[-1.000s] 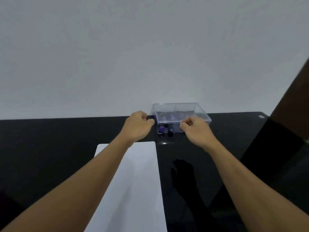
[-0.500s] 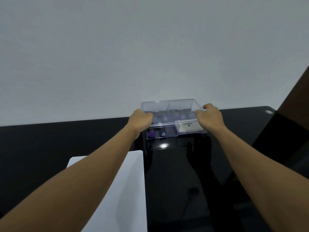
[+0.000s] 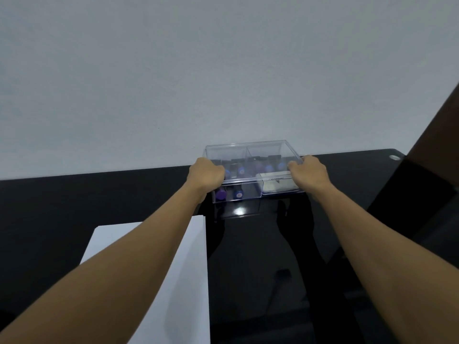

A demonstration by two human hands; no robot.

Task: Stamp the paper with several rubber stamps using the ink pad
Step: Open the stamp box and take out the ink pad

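Centre frame: I have shifted my left hand (image 3: pixel 206 173) and right hand (image 3: pixel 308 173) to opposite sides of the clear rectangular plastic lid (image 3: pixel 253 153), fingers clamped on it, so opening likely precedes stamping.

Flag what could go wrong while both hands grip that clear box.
The left hand and right hand grip the clear box high on its sides; on the glossy table its base may slide or tip, spilling the stamps and ink pad. The left forearm hangs over the paper and could drag it.
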